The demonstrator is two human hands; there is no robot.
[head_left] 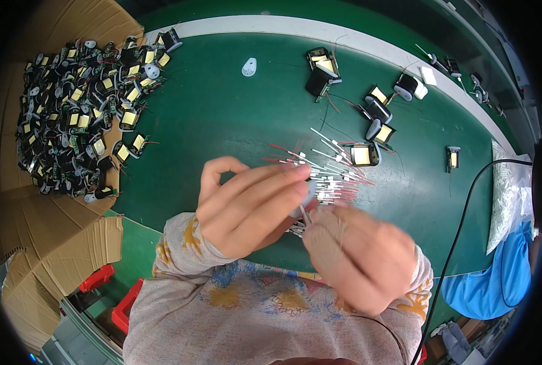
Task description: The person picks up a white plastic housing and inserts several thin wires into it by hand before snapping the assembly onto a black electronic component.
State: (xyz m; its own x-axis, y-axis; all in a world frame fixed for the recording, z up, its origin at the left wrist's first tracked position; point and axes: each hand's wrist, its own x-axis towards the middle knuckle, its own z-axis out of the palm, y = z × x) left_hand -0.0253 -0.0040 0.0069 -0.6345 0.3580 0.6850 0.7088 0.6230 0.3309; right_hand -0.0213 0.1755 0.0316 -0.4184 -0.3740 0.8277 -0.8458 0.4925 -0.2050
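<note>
My left hand (246, 204) is closed on a small part with a rounded grey end (310, 193); most of it is hidden behind the fingers. Close beside it, my right hand (362, 249) is closed and blurred by motion. A thin, light-coloured piece (305, 216) sticks out from its fingers toward the grey end; its kind is not clear. Under and beyond both hands lies a loose pile of short red and white wires (332, 182) with small white connectors. A black, grey-ended module (363, 155) with a cream pad rests at the pile's far side.
A cardboard box (52, 210) at the left holds a heap of similar modules (82, 115). Several more modules (323, 70) and a pale teardrop-shaped piece (249, 67) are on the green table (210, 103). A black cable (465, 213), a clear bag (505, 201) and blue cloth (496, 280) are at the right.
</note>
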